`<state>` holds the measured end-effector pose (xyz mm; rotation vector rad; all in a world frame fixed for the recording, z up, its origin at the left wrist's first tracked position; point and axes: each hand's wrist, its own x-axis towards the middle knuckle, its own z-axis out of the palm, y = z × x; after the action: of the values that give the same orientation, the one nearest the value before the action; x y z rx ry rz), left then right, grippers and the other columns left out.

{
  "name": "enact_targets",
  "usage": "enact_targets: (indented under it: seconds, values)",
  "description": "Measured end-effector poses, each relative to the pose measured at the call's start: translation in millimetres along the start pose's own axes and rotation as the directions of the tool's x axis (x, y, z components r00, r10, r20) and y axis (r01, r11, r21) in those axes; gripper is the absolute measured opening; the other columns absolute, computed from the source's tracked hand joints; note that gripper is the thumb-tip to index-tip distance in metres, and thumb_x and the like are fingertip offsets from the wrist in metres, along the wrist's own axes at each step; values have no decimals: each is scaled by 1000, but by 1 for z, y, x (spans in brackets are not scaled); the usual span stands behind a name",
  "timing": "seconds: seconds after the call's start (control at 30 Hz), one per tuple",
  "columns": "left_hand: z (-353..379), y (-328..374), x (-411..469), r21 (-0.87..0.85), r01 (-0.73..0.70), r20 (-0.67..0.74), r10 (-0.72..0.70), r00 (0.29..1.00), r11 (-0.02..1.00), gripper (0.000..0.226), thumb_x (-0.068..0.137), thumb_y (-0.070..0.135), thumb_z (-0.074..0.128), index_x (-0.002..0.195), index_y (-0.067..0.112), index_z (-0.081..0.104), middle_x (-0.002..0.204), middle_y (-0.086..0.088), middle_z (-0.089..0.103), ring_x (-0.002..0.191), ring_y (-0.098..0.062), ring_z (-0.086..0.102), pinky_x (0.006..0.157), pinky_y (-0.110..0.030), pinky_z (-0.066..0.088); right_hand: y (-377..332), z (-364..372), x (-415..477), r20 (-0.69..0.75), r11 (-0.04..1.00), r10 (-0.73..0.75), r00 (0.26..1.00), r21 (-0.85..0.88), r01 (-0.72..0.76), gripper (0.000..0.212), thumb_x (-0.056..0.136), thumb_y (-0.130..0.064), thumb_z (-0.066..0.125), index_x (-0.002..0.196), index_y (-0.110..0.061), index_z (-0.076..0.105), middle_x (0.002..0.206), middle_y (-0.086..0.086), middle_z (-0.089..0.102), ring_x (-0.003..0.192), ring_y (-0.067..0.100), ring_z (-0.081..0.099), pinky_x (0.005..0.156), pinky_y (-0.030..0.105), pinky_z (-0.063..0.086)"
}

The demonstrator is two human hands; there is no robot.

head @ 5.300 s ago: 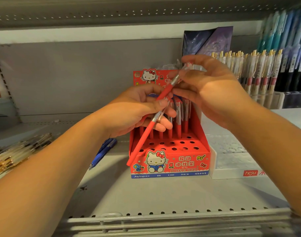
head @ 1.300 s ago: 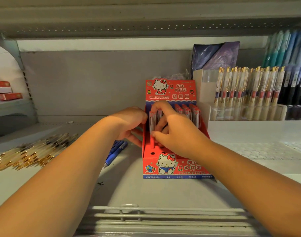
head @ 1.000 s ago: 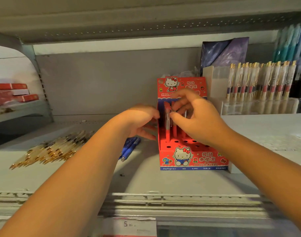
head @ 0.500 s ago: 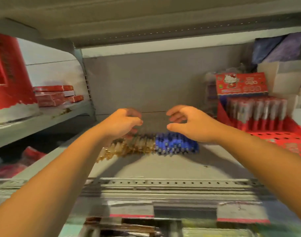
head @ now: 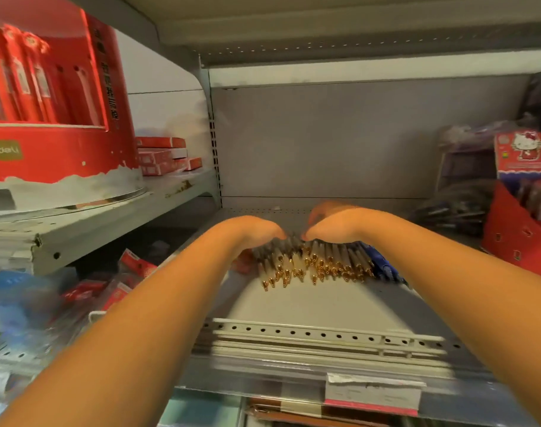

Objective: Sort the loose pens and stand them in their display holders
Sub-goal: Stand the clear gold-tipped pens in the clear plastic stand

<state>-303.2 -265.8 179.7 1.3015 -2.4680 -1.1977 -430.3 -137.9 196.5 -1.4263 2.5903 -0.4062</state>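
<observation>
Two wrists bend over heaped gold-tipped pens (head: 318,264) on the shelf (head: 309,305): left hand (head: 258,233) and right hand (head: 335,224), fingers hidden, grip unclear; Hello Kitty holder (head: 520,241) at right.

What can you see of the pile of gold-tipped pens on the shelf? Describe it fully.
The pile of gold-tipped pens lies flat on the grey shelf. It is made up of many pale, clear-looking barrels side by side, with their gold tips pointing toward the camera in an uneven row. The left hand and right hand cover its far ends, fingers hidden. Blue pens lie against its right side.
</observation>
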Motion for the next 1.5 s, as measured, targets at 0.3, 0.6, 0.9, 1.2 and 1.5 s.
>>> enact_targets:
  seconds: [0.3, 0.6, 0.9, 1.2, 1.5]
  values:
    - [15, 33, 16, 173, 67, 190, -100, 977, 983, 43, 88, 46, 67, 101, 11, 45, 89, -12, 52, 74, -27, 58, 58, -34, 52, -2, -1, 40, 175, 979, -46, 983, -187, 79, 20, 94, -28, 60, 112, -27, 68, 109, -3, 68, 99, 18, 64, 95, 39, 53]
    - [10, 25, 30, 210, 91, 241, -142, 960, 973, 46, 73, 44, 82, 97, 17, 54, 96, -6, 57, 76, -19, 59, 56, -24, 53, -11, 4, 53, 170, 973, -2, 986, -229, 41, 24, 95, -34, 58, 113, -20, 66, 107, 7, 69, 98, 25, 67, 88, 41, 58]
    - [9, 30, 11, 358, -196, 332, 72, 940, 913, 27, 97, 35, 58, 88, 13, 46, 84, -4, 46, 86, -19, 56, 91, -33, 47, -27, 9, 59, 118, 946, 116, 986, -316, -73, 22, 91, -31, 64, 105, -13, 63, 92, 4, 66, 80, 19, 63, 73, 31, 58]
    - [14, 29, 18, 413, -299, 363, 146, 920, 860, 26, 97, 30, 56, 85, 7, 53, 78, -6, 48, 67, -19, 50, 64, -28, 47, -26, 21, 63, 29, 945, 96, 995, -318, -82, 13, 87, -23, 69, 90, -17, 57, 80, -2, 60, 70, 12, 56, 65, 26, 45]
    - [16, 32, 15, 427, -275, 354, 121, 927, 861, 26, 97, 24, 53, 75, 10, 51, 73, -6, 52, 57, -16, 51, 51, -23, 43, -19, 26, 67, -74, 958, 111, 991, -256, -127, 27, 84, -21, 70, 72, -21, 46, 75, -1, 54, 67, 15, 54, 61, 29, 46]
